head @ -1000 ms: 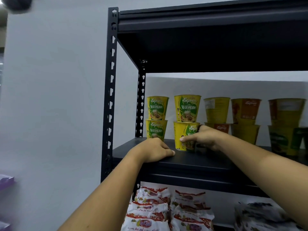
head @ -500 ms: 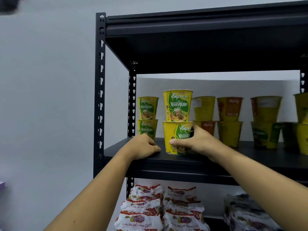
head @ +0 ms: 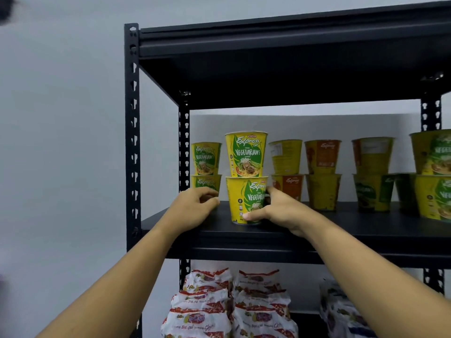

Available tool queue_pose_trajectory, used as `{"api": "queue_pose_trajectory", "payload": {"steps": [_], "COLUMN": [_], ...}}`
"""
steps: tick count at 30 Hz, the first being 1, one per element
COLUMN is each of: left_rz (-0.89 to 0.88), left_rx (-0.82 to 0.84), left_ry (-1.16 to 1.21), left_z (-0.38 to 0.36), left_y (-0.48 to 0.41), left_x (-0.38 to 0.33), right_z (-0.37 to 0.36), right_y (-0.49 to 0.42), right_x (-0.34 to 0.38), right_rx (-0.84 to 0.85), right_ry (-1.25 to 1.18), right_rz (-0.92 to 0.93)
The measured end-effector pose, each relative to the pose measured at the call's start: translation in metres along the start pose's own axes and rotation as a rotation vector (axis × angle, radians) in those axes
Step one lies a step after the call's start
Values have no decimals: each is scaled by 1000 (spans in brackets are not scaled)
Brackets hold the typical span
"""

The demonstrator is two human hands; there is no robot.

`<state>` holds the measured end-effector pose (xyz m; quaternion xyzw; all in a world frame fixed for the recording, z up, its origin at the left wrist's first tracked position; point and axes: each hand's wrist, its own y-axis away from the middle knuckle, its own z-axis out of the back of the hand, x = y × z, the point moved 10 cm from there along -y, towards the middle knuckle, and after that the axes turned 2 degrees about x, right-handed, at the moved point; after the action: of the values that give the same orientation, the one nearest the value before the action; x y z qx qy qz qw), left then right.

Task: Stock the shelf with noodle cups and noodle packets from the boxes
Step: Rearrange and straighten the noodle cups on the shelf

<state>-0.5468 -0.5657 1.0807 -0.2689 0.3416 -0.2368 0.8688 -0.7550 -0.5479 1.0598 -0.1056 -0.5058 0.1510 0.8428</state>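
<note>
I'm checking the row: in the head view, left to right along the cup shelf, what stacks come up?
Rear green stack → front green stack → yellow-over-orange stack → orange-over-yellow stack → yellow-over-green stack → cut-off green stack.

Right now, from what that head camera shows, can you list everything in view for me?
rack: one, black, against the pale wall.
lower front cup: one, yellow-green, on the middle shelf, near its front.
upper front cup: one, yellow-green, stacked on it.
other cups: at least ten, yellow with green or orange, two-high stacks behind and rightward.
noodle packets: several, white-red, piled below that shelf.
left hand: rests on the middle shelf, fingers loosely curled.
right hand: fingers round the lower front cup.
</note>
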Motion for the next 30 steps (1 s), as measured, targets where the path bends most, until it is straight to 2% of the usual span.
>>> {"api": "queue_pose_trajectory", "payload": {"steps": [7, 18, 30], "left_rz": [-9, -26, -12], "left_rx": [1, 319, 305], "left_ry": [121, -259, -242], "left_z": [-2, -34, -33], "left_y": [-3, 1, 3], "left_x": [1, -5, -7], "right_z": [2, 1, 0], "right_y": [-1, -1, 3], "right_x": [-4, -3, 2], "right_rx": [-6, -16, 2], "right_ry": [-6, 2, -28], "right_rz": [-24, -21, 14]}}
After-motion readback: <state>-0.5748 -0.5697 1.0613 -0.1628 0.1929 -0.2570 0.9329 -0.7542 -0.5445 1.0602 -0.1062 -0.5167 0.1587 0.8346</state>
